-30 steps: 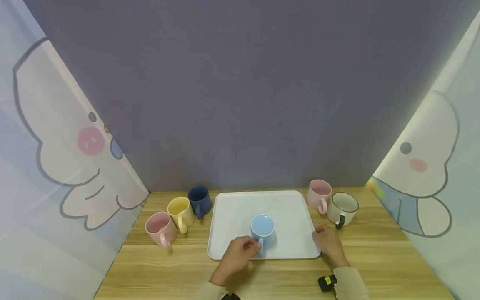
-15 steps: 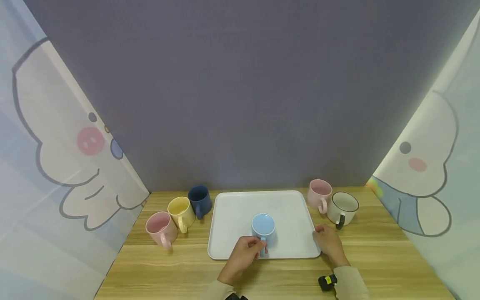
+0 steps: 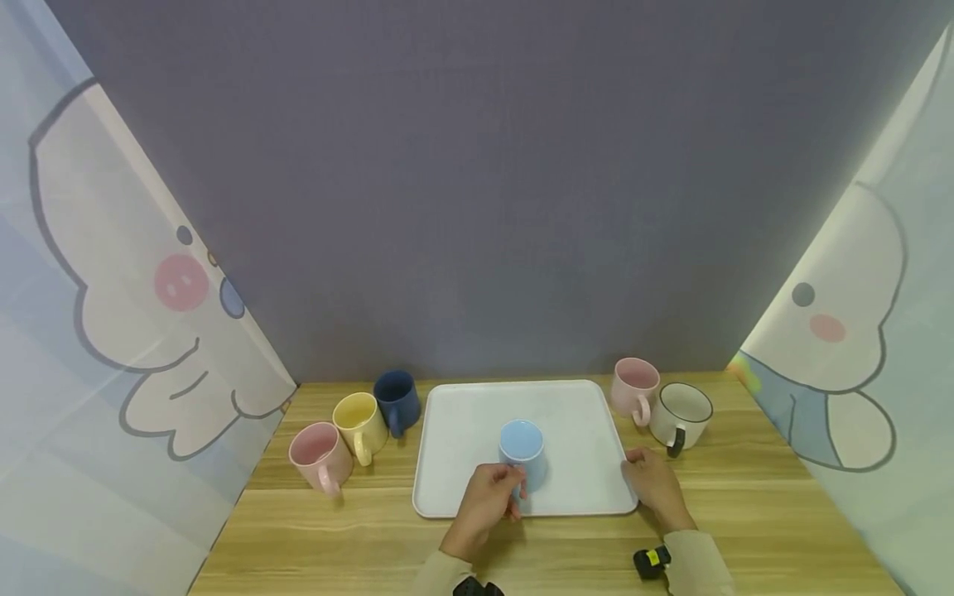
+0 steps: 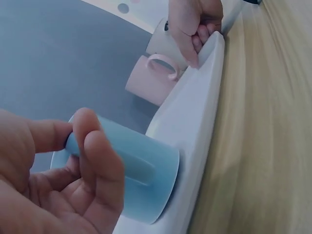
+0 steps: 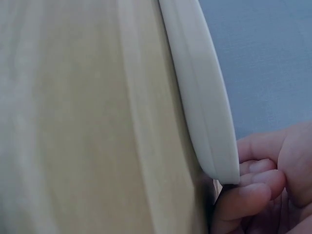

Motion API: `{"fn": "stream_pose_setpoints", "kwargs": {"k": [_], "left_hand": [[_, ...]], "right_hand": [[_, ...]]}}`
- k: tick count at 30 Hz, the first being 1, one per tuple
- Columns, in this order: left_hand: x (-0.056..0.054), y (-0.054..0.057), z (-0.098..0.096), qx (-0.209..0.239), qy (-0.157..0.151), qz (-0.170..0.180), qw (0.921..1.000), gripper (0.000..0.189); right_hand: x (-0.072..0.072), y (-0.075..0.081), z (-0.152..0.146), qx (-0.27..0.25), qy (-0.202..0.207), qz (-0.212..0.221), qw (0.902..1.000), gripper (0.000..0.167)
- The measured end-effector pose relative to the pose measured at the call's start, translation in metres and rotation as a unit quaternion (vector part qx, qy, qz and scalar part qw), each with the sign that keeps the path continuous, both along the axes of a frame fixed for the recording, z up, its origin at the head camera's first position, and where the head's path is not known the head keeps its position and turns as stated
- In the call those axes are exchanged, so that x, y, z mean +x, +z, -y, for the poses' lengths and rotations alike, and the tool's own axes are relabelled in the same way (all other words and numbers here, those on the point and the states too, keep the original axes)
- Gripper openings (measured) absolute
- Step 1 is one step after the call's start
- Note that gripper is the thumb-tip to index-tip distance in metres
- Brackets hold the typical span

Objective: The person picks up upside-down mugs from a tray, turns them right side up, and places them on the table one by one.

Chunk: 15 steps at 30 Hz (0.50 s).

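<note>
A light blue mug (image 3: 522,443) is upright over the front middle of the white tray (image 3: 462,414). My left hand (image 3: 483,501) pinches the mug's handle between thumb and fingers, which hide most of the handle in the head view. In the left wrist view, the base of the blue mug (image 4: 151,180) is at the tray's surface; I cannot tell whether a thin gap lies under it. At the tray's right front corner, my right hand (image 3: 656,484) grips the rim. Curled fingers (image 5: 243,200) lie under the tray's edge in the right wrist view.
Left of the tray stand a pink mug (image 3: 320,451), a yellow mug (image 3: 359,422) and a dark blue mug (image 3: 397,401). On the right are another pink mug (image 3: 633,385) and a white mug (image 3: 681,414) with a black handle. A grey panel (image 3: 477,207) rises behind the table.
The left hand has closed its pinch on the blue mug's handle, and the mug has shifted slightly upward in the head view. The right hand stays at the tray.
</note>
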<state>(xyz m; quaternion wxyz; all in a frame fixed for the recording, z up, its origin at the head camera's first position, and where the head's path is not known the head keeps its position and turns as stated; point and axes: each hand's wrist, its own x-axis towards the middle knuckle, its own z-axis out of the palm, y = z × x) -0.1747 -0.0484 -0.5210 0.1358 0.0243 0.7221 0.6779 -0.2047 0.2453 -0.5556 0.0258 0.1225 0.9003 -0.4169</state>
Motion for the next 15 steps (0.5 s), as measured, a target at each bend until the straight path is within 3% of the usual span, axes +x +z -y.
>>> {"fn": "stream_pose_setpoints", "kwargs": {"k": [9, 15], "left_hand": [[-0.0038, 0.003, 0.007, 0.033, 0.053, -0.018, 0.9979, 0.038], [-0.0036, 0.0038, 0.01, 0.057, 0.058, -0.013, 0.9966, 0.037]], "right_hand": [[-0.0028, -0.0032, -0.0017, -0.01, -0.001, 0.011, 0.9999, 0.036], [-0.0037, -0.0035, -0.0024, -0.013, -0.002, 0.01, 0.9999, 0.036]]}}
